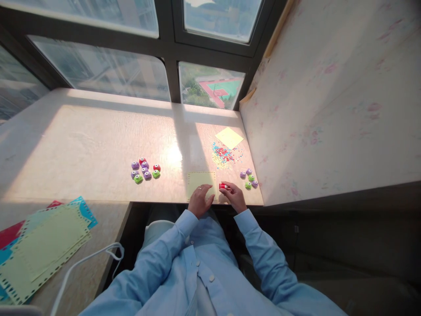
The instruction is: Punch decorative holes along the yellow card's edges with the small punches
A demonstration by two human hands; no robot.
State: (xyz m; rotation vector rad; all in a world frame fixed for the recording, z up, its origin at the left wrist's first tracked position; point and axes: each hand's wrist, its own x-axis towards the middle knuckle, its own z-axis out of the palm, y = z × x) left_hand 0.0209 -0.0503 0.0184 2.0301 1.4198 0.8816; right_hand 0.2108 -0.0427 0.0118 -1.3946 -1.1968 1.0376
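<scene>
A pale green paper sheet [200, 181] lies at the near edge of the stone ledge [82, 145]. My left hand [200, 200] rests flat on its lower right part, fingers spread. My right hand [234, 195] is closed round a small red paper punch [223, 186] at the sheet's right edge. A heap of coloured paper bits [222, 156] lies just beyond, with a yellow square sheet [229, 138] behind it.
Several small punches [145, 170] in purple, green and red cluster left of the sheet; a smaller group [249, 178] sits by the right wall [329, 96]. Punched coloured sheets [42, 245] are stacked on the lower surface at left, beside a white cable [85, 261]. Windows [108, 70] rise behind.
</scene>
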